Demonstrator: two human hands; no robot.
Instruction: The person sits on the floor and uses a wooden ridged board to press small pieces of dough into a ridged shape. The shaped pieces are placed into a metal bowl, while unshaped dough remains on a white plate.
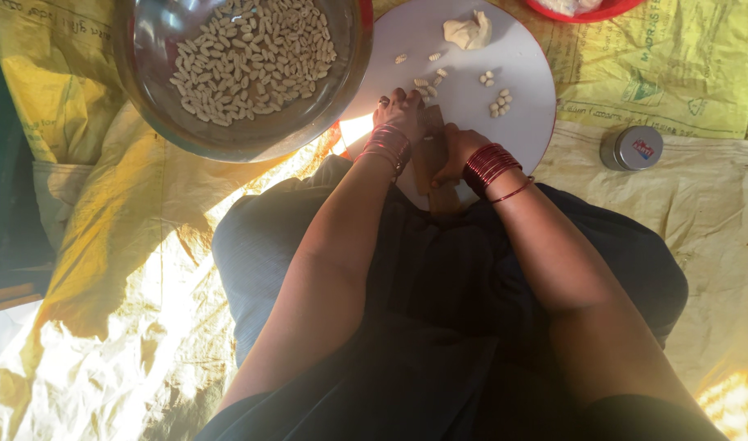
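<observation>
Both hands meet on a small wooden board (429, 155) at the near edge of the white round tray (521, 73). The left hand (400, 114) presses down on it, fingers bent; the right hand (456, 151) grips its side. Just past the fingertips lie small shaped dough pieces (500, 102), the dough lump (469, 33) farther off, and a steel bowl (145, 73) full of pieces beyond the left hand.

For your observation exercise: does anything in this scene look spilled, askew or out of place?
Nothing stands out. Small shaped dough pieces lie in loose clusters on the white round board, not spilled off it. The rest fill the steel bowl. Both hands work at a wooden block.
</observation>
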